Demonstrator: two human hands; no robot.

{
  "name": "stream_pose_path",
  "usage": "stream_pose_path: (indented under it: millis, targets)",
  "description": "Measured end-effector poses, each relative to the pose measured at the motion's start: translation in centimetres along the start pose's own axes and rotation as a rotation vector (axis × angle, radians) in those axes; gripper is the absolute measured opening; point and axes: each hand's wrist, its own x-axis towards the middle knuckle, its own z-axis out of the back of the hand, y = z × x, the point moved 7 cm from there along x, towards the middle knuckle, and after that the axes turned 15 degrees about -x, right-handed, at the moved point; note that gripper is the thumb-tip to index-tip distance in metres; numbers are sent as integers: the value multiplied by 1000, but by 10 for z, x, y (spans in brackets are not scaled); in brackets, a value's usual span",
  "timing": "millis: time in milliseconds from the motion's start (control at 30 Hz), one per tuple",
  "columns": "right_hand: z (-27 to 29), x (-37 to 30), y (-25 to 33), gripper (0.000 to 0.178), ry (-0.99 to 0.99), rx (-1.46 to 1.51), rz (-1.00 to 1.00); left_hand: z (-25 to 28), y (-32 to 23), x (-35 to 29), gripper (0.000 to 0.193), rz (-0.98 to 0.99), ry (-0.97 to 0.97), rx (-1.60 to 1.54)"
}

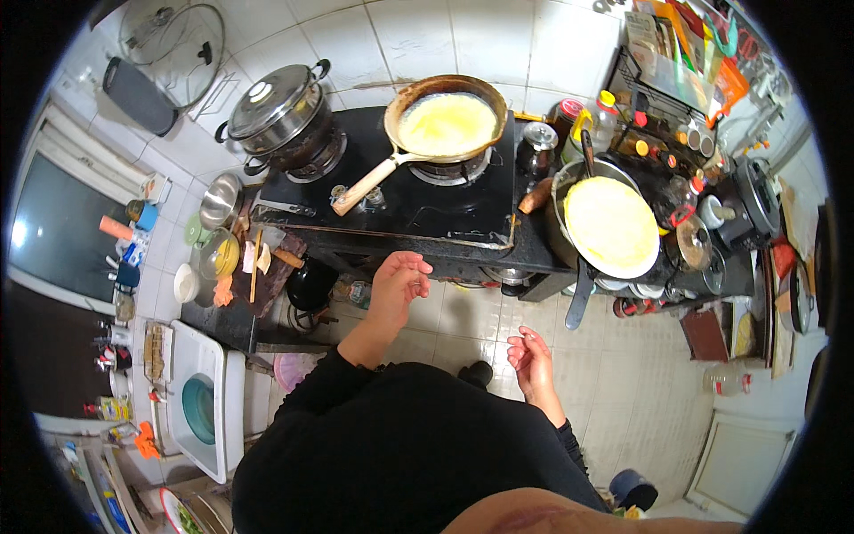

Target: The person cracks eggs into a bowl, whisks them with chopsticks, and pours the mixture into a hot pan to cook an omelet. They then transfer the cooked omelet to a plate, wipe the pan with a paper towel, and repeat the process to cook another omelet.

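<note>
My left hand (400,290) hangs in the air just before the stove's front edge, its fingers loosely curled and apart with nothing in them. Farther right and nearer my body, my right hand (531,358) is also raised, bare and half-curled. A frying pan (398,119) with a pale wooden handle stands on the right burner of the black stove (338,218). In it lies a thin yellow layer (449,124), apparently egg. Right of the stove, a round yellow pancake (612,222) covers most of a white plate (624,272) resting on a pot (560,238).
A lidded steel pot (277,109) occupies the left burner. Chopsticks (256,267) lie on a cutting board (283,283) at left, beside a bowl of yellow liquid (219,254). A grey handle (580,298) juts over the right counter's edge. Several bottles (603,120) stand behind. A white sink (218,392) is at lower left.
</note>
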Motion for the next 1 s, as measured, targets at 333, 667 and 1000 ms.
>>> stream_pose_path:
  millis: [333, 667, 1000]
  targets:
    - [-47, -29, -19, 22, -224, 11, 101, 40, -42, 19, 22, 171, 122, -150]
    - [-180, -46, -33, 19, -172, 78, 341, 128, -141, 40, 22, 164, 236, -294]
    - [-253, -26, -36, 19, -111, -8, 301, 215, -220, 46, 25, 41, 184, -327]
